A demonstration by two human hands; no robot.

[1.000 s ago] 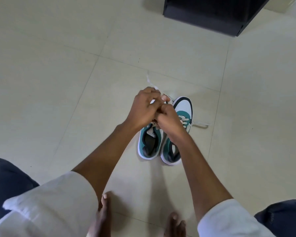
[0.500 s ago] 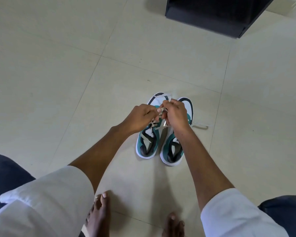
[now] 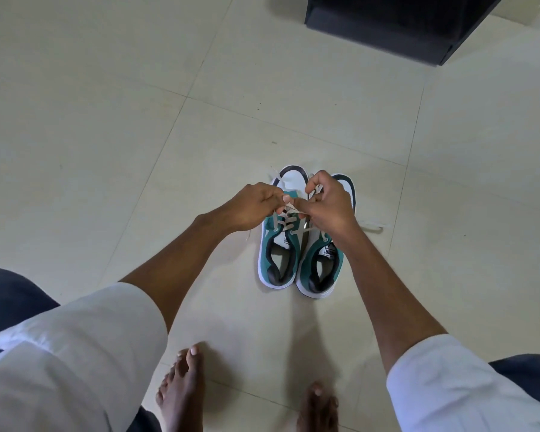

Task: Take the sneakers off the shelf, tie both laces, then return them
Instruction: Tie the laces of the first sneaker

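Two sneakers (image 3: 303,254) stand touching on the floor (image 3: 106,135) at twelve o'clock from the bare feet, left hand (image 3: 256,207) and right hand (image 3: 328,207) each pinched on the left shoe's lace (image 3: 289,215), so draw both ends outward evenly to seat the knot.

a person is wearing a white shirt with sleeves (image 3: 85,344) rolled above the elbows, dark blue trousers (image 3: 7,294), and is going barefoot (image 3: 184,388).
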